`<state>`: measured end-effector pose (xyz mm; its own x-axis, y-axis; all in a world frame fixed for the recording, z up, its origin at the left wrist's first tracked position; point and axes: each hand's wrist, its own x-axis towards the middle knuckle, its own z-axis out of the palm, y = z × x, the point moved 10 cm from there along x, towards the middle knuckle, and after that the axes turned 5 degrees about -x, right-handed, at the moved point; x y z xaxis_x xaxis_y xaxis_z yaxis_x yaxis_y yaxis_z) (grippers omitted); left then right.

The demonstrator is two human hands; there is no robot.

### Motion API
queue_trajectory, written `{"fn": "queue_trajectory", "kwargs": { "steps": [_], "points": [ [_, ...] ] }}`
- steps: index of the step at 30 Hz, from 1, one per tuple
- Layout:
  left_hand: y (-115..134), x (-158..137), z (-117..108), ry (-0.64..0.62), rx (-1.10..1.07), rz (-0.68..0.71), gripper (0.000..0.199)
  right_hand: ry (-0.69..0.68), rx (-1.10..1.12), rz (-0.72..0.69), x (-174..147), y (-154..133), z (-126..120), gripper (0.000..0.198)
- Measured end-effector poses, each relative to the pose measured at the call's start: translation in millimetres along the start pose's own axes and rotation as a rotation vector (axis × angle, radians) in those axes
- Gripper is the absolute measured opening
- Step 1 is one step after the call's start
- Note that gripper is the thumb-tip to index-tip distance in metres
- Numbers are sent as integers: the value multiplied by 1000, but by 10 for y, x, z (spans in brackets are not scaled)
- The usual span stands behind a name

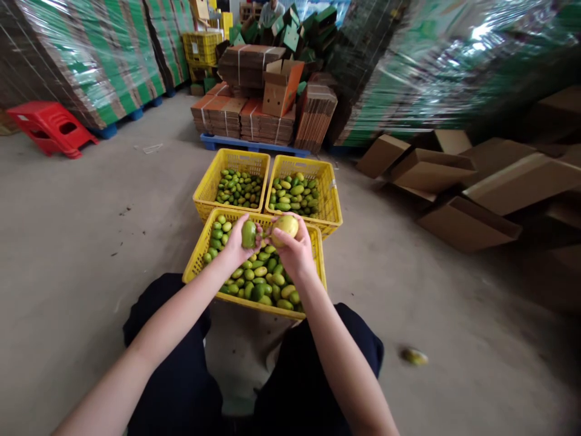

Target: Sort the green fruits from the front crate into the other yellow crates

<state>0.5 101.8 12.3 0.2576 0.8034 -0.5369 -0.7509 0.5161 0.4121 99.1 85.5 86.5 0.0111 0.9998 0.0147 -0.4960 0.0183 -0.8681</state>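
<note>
My left hand (237, 243) is closed on a green mango (249, 234). Close beside it, my right hand (297, 249) grips a yellow mango (285, 226), thumb across its front. Both hands are raised over the near yellow crate (254, 305), which holds many green and yellowish mangoes (260, 272). Behind it stand two more yellow crates: the far left crate (207, 183) has smaller green mangoes (239, 188), and the far right crate (333, 200) has green and yellow ones (295, 192).
A single mango (414, 356) lies on the floor at my right. Open cardboard boxes (436, 169) are heaped farther right. Flattened cartons (245, 115) sit on a blue pallet (254, 145) ahead. A red stool (49, 127) stands left, near wrapped pallet stacks (113, 54). A person (271, 11) is at the back.
</note>
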Motion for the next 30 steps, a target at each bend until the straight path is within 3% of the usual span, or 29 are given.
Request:
{"fn": "queue_trajectory", "kwargs": {
  "steps": [4,11,16,20,23,26,28,30],
  "points": [
    [240,-113,208,-158,80,163,47,-44,-26,-27,54,-128,-71,30],
    [405,-352,334,-263,258,351,41,-53,-586,-355,-223,-382,116,22],
    [436,-501,460,-429,491,512,34,-105,-656,-387,-295,-351,188,23],
    [398,-475,491,-439,446,473,34,-44,-607,-364,-299,-321,160,20],
    [283,-322,378,-301,255,259,37,85,-390,-209,-207,-196,13,14],
    [97,-196,178,-102,-12,11,34,118,-21,240,-85,268,-91,14],
    [29,-146,47,22,-141,-54,31,130,178,519,-96,534,-98,16],
    [-1,-102,-69,124,-192,-64,29,181,294,646,-109,636,-138,14]
  ]
}}
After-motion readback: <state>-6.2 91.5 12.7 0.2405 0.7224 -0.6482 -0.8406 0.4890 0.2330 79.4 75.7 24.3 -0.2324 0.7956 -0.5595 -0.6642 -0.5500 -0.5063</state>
